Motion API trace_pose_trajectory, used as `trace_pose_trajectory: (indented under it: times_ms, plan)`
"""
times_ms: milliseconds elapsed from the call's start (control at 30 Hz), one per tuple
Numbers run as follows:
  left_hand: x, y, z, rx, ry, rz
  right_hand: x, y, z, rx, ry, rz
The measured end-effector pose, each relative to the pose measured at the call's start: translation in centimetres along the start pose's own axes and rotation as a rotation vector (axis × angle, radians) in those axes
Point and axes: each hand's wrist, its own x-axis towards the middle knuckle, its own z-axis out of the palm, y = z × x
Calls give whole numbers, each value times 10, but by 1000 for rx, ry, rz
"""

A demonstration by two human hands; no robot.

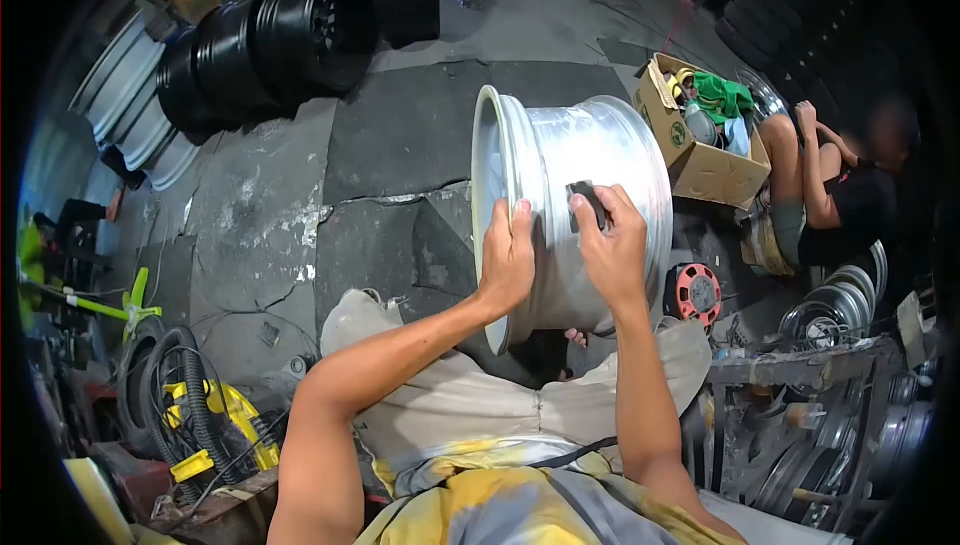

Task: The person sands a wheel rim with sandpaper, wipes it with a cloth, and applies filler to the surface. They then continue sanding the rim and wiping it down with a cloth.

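A silver wheel rim [590,145] stands on its edge on the floor between my knees. My left hand [508,257] grips its near lip and steadies it. My right hand [610,240] presses a small dark sanding pad [586,201] against the rim's barrel. Both forearms reach forward over my lap, and my beige trousers sit below the rim.
Black rims [300,35] and silver rims [130,95] lean in a row at the back left. A cardboard box [700,160] of cloths stands right of the rim, with a person [830,195] seated beyond it. An orange cable reel [697,293], more rims [840,315] and a yellow hose tool [215,415] lie nearby.
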Motion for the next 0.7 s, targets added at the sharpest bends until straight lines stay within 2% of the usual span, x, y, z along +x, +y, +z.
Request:
trace_pose_trajectory:
  times_ms: [67,133,267,333,433,567,700]
  plan:
    - [0,1,1,-1,-7,12,6,-7,10,-97,14,-89]
    - [0,0,1,-6,5,13,-4,-11,19,-96,-38,-69]
    - [-1,-3,1,-71,2,37,-21,-2,30,-175,-33,-175]
    - [-3,-2,2,-81,-13,34,-14,1,37,-231,19,-333]
    - [-5,-2,0,-41,-39,-36,15,4,49,-291,44,-377]
    - [-4,-3,-2,-46,-43,-32,-18,-3,45,-316,61,-348]
    - [-9,-3,2,-43,-38,-6,-8,-3,44,-283,35,-324]
